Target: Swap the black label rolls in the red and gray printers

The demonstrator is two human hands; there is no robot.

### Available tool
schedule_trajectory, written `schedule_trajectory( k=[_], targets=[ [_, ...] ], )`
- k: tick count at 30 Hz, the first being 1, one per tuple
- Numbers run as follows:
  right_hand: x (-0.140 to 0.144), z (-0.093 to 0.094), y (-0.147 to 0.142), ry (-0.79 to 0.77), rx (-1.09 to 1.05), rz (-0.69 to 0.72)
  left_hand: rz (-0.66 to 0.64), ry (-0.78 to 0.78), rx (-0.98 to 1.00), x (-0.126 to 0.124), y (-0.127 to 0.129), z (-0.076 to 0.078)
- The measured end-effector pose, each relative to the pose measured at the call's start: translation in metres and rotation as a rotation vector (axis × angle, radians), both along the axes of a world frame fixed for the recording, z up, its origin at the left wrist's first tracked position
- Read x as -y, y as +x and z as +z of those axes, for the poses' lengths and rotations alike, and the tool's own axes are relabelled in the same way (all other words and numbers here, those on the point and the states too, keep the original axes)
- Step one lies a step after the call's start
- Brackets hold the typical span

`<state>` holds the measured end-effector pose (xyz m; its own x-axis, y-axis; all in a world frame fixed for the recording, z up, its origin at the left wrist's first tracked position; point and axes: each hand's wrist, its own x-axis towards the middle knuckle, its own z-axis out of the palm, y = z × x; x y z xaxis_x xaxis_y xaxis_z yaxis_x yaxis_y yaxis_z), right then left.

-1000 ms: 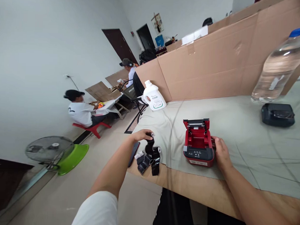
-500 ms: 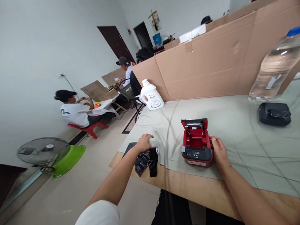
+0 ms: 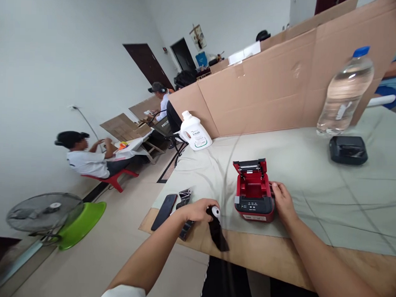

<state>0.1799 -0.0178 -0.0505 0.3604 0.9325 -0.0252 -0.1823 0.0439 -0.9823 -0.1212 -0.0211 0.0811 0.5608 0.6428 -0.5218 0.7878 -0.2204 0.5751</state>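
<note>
Black roll (image 3: pixel 215 222) in left hand (image 3: pixel 197 210) over table edge (image 3: pixel 246 250).

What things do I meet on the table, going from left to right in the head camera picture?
Black phone → left hand holding a black-wrapped paper roll → open red printer → right hand against the printer's side → water bottle → black device.

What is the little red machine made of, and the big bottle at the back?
The red machine looks like hard plastic: smooth, slightly shiny red shell with a dark front panel. The big bottle looks like thin clear plastic, since you can see straight through it, with a blue cap.
</note>
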Motion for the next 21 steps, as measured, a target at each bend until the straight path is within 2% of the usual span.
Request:
schedule_trajectory(
  k=[2,3,5,7,10,14,17,21],
  targets=[
    [0.000,0.001,0.000,0.000,0.005,0.012,-0.058,-0.189,0.158,0.004,0.023,0.019],
    [0.000,0.002,0.000,0.001,0.010,0.017,-0.070,-0.213,0.232,0.006,0.036,0.028],
    [0.001,0.003,0.000,0.008,0.016,0.019,-0.065,-0.110,0.356,0.005,0.061,0.040],
    [0.001,0.005,0.000,0.019,0.021,0.014,-0.066,0.111,0.413,-0.003,0.086,0.044],
    [0.000,0.005,0.000,0.034,0.016,0.013,-0.173,0.350,0.361,-0.021,0.119,0.037],
    [-0.002,0.004,0.000,0.030,0.001,0.004,-0.295,0.430,0.115,-0.041,0.147,0.017],
    [-0.003,0.003,0.000,0.025,-0.013,0.006,-0.289,0.448,-0.044,-0.046,0.155,0.007],
    [-0.003,0.004,-0.001,-0.004,-0.024,-0.003,-0.192,0.457,-0.124,-0.049,0.156,0.002]
  ],
)
